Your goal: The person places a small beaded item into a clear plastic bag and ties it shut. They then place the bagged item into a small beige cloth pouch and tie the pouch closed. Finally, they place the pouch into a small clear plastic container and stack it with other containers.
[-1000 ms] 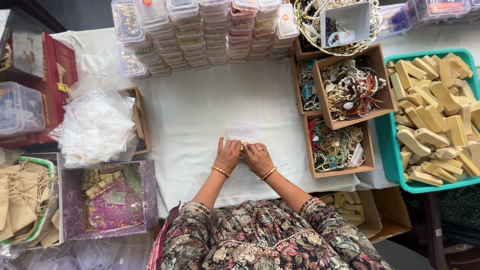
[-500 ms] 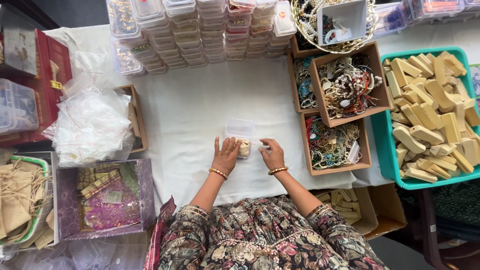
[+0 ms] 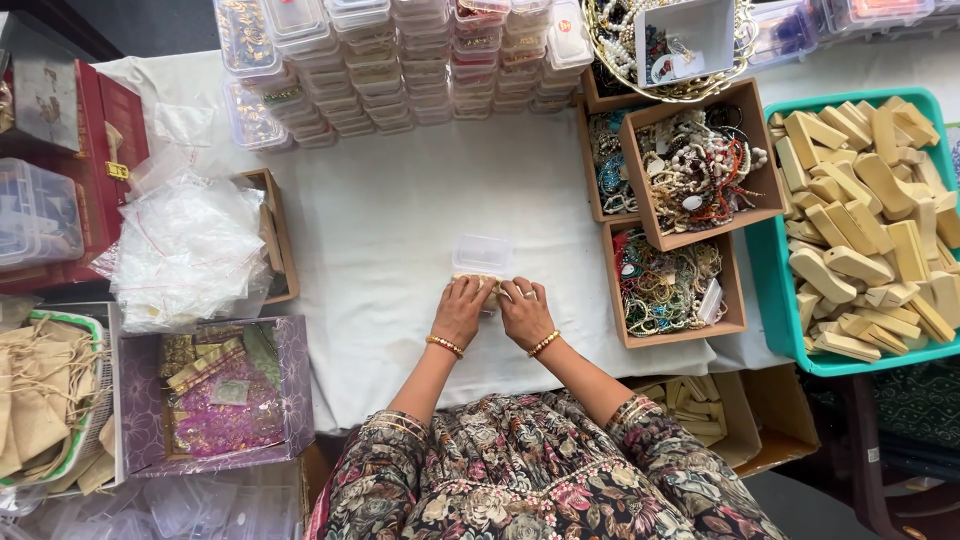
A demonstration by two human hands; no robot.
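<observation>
My left hand [image 3: 463, 310] and my right hand [image 3: 524, 311] rest side by side on the white table cloth [image 3: 380, 230], fingers curled over a small tan piece [image 3: 487, 285] that shows only between and above the fingertips. Both hands touch it. Just beyond the fingers lies a small clear plastic box [image 3: 482, 254], flat on the cloth. Each wrist wears a gold bangle. My patterned sleeves fill the bottom of the view.
Stacks of clear plastic boxes [image 3: 400, 60] line the far edge. Brown boxes of bead jewellery [image 3: 690, 170] stand to the right, then a teal tray [image 3: 765, 290] of tan wooden pieces. Left: clear plastic bags [image 3: 180, 245], a purple box [image 3: 215, 395], cloth pouches [image 3: 40, 400].
My hands, together a second ago, parted half a second ago with the tan piece by my left fingers. Now they have closed together over it again.
</observation>
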